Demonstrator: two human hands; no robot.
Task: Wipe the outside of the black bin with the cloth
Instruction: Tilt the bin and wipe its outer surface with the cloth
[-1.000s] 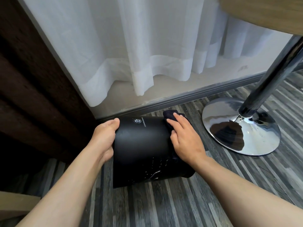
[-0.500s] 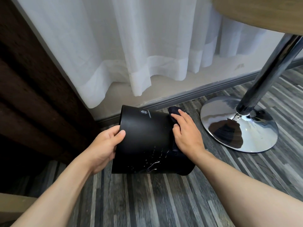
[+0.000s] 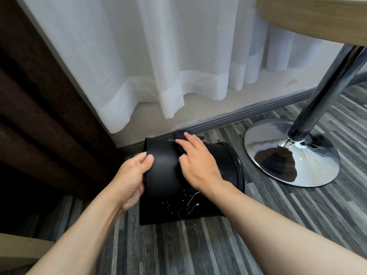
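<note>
Floor (image 3: 278, 225): grey striped wood-look boards; the whole job happens down here, close to the skirting under a white sheer curtain (image 3: 168, 66).
Table base (image 3: 292, 153): chrome disc and pole, just right of the work; a wide sweep to the right would likely knock it, so strokes are best kept along the wall of the bin.
Black bin (image 3: 168, 181): lying on its side on the floor, rim end toward the table base, the other end at the left; the curved outer wall faces up.
Left hand (image 3: 131, 181): closed on the bin's left edge, thumb on top, fingers hidden behind it. It serves as the brake and should roll the bin a little between passes to bring a fresh strip uppermost.
Right hand (image 3: 198, 165): laid flat, fingers extended, pressing the cloth down onto the far upper part of the wall; not curled round anything.
Cloth (image 3: 179, 135): dark, mostly hidden beneath the fingers, a fold showing at the fingertips.
White splashes (image 3: 188, 205): dried drips on the near lower side, not yet reached; these probably need firmer, overlapping rubs.
</note>
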